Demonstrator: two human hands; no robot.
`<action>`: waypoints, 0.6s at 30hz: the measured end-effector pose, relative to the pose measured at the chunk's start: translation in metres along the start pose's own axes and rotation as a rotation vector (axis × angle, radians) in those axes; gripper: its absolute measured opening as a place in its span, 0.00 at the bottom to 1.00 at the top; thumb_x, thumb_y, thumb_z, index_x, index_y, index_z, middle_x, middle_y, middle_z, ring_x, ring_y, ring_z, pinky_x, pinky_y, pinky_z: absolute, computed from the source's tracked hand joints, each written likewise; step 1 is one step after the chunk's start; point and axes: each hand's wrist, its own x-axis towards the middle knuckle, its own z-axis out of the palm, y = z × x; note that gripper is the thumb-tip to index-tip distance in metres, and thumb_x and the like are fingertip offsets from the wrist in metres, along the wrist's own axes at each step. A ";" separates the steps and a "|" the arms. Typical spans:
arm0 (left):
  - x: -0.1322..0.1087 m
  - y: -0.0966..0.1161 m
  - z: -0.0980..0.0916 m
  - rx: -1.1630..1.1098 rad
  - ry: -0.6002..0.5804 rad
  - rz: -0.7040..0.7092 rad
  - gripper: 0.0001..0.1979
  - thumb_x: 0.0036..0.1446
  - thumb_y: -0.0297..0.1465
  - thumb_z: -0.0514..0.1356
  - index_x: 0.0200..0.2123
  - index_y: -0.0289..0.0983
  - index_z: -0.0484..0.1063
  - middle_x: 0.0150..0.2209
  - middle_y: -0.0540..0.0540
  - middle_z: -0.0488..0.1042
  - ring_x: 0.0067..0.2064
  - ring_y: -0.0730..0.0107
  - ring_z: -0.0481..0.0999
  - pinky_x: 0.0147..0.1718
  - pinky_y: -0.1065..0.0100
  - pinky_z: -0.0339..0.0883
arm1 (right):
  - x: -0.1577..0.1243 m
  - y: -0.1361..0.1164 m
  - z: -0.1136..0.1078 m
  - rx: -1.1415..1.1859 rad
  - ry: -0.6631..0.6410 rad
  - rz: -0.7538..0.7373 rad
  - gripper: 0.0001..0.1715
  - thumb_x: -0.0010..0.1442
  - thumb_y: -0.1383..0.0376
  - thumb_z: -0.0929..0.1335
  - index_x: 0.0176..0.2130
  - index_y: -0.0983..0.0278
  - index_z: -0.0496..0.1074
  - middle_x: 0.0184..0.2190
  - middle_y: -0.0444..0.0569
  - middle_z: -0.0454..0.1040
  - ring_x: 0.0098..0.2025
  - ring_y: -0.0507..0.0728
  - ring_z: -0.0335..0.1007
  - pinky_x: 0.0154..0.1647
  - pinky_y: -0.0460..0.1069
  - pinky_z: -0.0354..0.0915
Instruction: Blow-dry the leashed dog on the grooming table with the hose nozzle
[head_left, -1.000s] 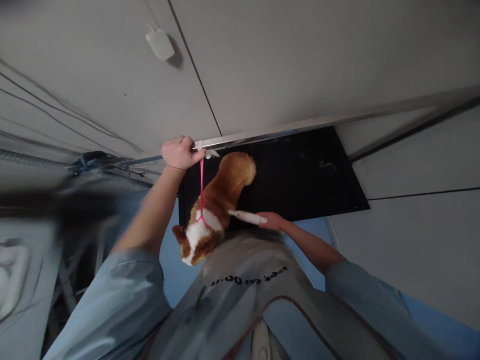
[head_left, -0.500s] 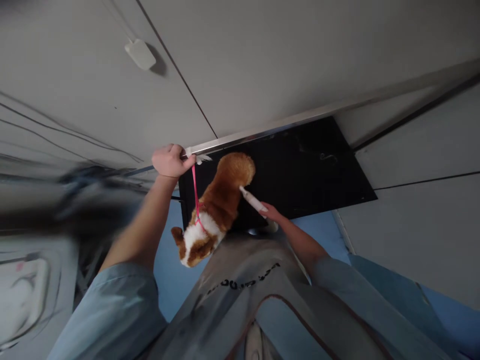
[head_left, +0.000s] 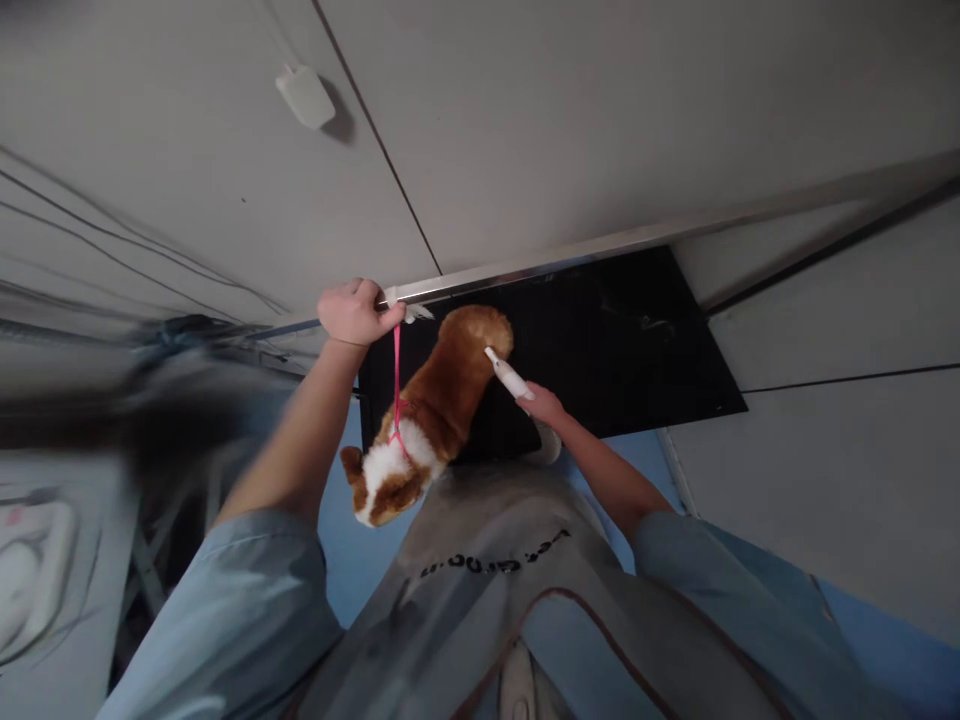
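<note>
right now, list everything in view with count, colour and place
dog: 1, brown and white, on table
table: 1, black, under dog
lead: 1, pink, reaching dog
tool: 1, white, at dog's rump
bar: 1, silver, by table's far side
box: 1, white, upper wall
wall: 1, grey, background
cables: several, dark, left wall
blurred gear: count unclear, dark and white, left
floor: 1, blue, below
apron: 1, grey, bottom centre
sleeves: 2, light blue, lower sides
left hand: 1, bare, on bar's end
right hand: 1, bare, holding tool
</note>
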 end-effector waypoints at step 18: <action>0.010 0.035 0.002 -0.048 -0.025 0.096 0.25 0.63 0.51 0.54 0.43 0.36 0.78 0.43 0.31 0.78 0.50 0.42 0.78 0.46 0.53 0.65 | -0.057 -0.115 0.001 -0.612 -0.438 -0.175 0.24 0.61 0.55 0.76 0.55 0.57 0.81 0.51 0.51 0.84 0.52 0.66 0.82 0.49 0.52 0.74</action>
